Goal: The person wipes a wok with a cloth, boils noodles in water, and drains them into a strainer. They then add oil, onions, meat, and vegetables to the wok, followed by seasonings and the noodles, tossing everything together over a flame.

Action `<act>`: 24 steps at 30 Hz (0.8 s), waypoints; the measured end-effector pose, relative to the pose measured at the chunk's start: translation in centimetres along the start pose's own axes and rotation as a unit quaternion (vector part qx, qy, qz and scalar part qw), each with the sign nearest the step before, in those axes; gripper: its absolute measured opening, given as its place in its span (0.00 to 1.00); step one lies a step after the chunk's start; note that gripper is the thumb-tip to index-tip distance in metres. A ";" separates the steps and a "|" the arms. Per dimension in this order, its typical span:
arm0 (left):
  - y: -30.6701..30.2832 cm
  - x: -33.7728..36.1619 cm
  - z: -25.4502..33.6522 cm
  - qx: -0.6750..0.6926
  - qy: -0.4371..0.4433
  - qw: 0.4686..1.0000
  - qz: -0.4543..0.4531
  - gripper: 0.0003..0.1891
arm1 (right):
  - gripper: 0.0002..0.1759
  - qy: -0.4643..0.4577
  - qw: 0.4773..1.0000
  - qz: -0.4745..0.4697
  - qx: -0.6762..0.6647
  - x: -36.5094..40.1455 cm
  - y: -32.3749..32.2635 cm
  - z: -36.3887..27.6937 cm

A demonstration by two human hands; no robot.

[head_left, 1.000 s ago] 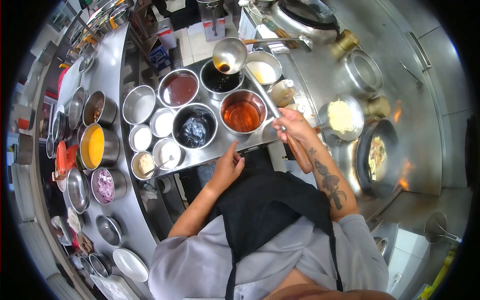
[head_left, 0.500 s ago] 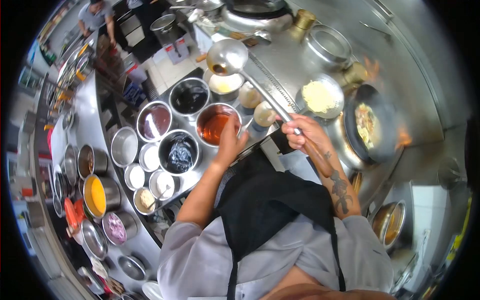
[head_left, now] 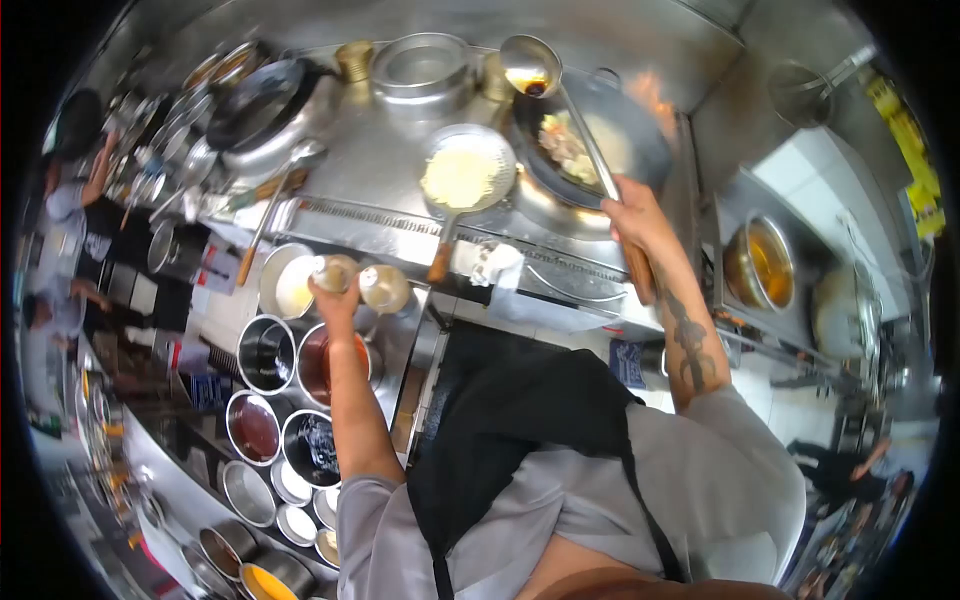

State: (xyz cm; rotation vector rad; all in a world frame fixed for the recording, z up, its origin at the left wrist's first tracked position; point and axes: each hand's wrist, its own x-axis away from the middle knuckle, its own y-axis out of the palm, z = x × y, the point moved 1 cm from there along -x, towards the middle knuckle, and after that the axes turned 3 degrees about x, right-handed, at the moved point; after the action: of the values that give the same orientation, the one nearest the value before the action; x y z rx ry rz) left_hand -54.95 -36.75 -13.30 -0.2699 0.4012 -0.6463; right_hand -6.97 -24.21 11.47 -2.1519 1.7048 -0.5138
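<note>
My left hand point(head_left: 337, 303) is closed around a squeeze bottle point(head_left: 334, 270) of pale brown contents. A second, similar bottle point(head_left: 385, 288) stands right beside it. Below that hand is a steel pot of red liquid point(head_left: 315, 366), partly hidden by my forearm. My right hand point(head_left: 634, 212) grips a long-handled ladle point(head_left: 592, 145) by its wooden end. The ladle's bowl, with a little dark liquid in it, hangs over the near-left part of a dark wok point(head_left: 648, 140). Chopped food point(head_left: 566, 148) lies in the wok, and flames show behind it.
A perforated skimmer point(head_left: 447, 238) with yellow shreds point(head_left: 460, 180) rests on the stove, left of the wok. A white cloth point(head_left: 497, 264) lies on the front edge. Sauce pots point(head_left: 253, 425) crowd the lower left. Another wok point(head_left: 262, 105) stands further left. Other people are in the background.
My view has turned to the right. My left hand has gone from the red-liquid pot to the squeeze bottle. My right hand has carried the ladle from above the sauce pots to over the wok.
</note>
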 end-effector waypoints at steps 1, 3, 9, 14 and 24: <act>0.2 -0.3 -0.1 0.005 -0.012 1.000 -0.007 0.52 | 0.17 -0.010 0.999 0.031 0.036 -0.8 -0.9 1.5; 0.8 -0.8 -0.2 0.013 -0.038 0.999 -0.010 0.56 | 0.18 -0.020 0.993 0.072 0.091 -2.1 -2.6 4.0; 0.7 -0.2 2.5 -0.017 -0.050 0.998 0.022 0.47 | 0.16 -0.048 0.966 0.129 0.220 -3.2 -5.3 6.9; 0.5 -2.1 2.9 0.050 0.019 0.998 0.027 0.43 | 0.18 -0.059 0.945 0.141 0.290 -2.6 -7.2 8.9; -1.4 -6.0 29.8 0.217 0.229 0.948 0.044 0.39 | 0.20 -0.018 0.983 0.152 0.104 -0.3 -11.0 9.6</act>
State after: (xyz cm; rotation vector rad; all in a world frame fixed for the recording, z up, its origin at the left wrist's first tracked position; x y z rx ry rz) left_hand -46.92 -30.54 15.40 0.3260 0.6961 -0.6905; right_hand 6.94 -21.09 8.35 -1.7074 1.8262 -0.5353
